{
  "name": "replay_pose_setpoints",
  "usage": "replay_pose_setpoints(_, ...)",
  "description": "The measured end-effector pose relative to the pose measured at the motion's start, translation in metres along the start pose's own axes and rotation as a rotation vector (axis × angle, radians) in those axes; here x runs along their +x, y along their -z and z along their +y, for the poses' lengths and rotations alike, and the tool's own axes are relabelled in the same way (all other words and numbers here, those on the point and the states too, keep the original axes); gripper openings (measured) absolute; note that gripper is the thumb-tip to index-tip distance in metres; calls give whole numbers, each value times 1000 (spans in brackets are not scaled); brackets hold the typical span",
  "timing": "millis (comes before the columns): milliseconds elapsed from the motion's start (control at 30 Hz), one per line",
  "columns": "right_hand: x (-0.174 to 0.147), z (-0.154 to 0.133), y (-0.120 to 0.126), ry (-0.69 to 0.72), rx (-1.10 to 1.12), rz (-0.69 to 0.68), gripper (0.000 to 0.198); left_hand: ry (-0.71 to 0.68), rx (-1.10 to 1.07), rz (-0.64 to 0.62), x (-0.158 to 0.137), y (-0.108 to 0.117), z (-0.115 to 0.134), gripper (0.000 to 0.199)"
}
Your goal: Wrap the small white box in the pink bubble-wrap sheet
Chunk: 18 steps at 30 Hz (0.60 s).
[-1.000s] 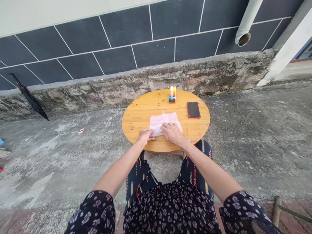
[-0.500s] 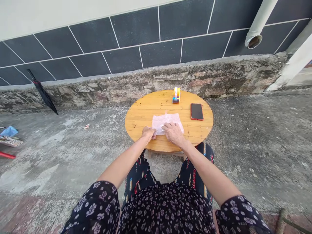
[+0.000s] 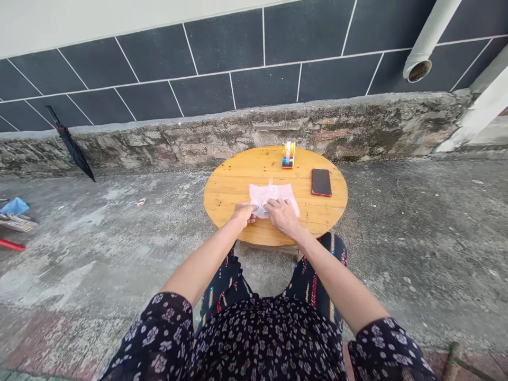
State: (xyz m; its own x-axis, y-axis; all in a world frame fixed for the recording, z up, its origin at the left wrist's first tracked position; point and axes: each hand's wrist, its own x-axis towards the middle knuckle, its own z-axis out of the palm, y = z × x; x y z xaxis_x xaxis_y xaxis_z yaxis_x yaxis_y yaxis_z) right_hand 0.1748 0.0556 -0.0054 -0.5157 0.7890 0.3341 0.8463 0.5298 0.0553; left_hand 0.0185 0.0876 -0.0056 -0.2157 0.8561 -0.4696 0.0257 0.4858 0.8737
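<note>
A pale pink sheet that looks like bubble wrap (image 3: 273, 192) lies flat on the round wooden table (image 3: 226, 182), in front of my body. My left hand (image 3: 243, 213) pinches its near left corner between thumb and fingers. On the right part of the sheet, my right hand (image 3: 282, 214) rests palm down, its fingers spread and slightly bent. A small strip of clear tape (image 3: 270, 181) seems to stick out past the far edge. Whatever may lie inside or under the sheet is hidden.
A yellow and blue tape dispenser (image 3: 289, 155) stands at the table's far side. A phone with a red case (image 3: 321, 182) lies to the right. A folded black umbrella (image 3: 74, 149) leans on the stone wall base (image 3: 190, 142). A white pipe (image 3: 431, 39) comes down at upper right.
The near left corner of the sheet has shifted slightly up and inward with my left hand. My right hand stays on the sheet. The camera view has shifted a little.
</note>
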Motion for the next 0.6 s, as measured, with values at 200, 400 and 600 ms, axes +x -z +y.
replay_pose_setpoints(200, 1, 0, -1, -13, 4, -7, 25, -127, 43, 51, -7, -14, -1, 19)
replay_pose_setpoints(400, 3, -2, -1, -47, 30, -9, 26, -216, 6, 63, -10, -19, 2, 6)
replay_pose_setpoints(600, 8, 1, 0, -84, 66, -18, 41, -294, 23, 56, -14, -21, 3, 12)
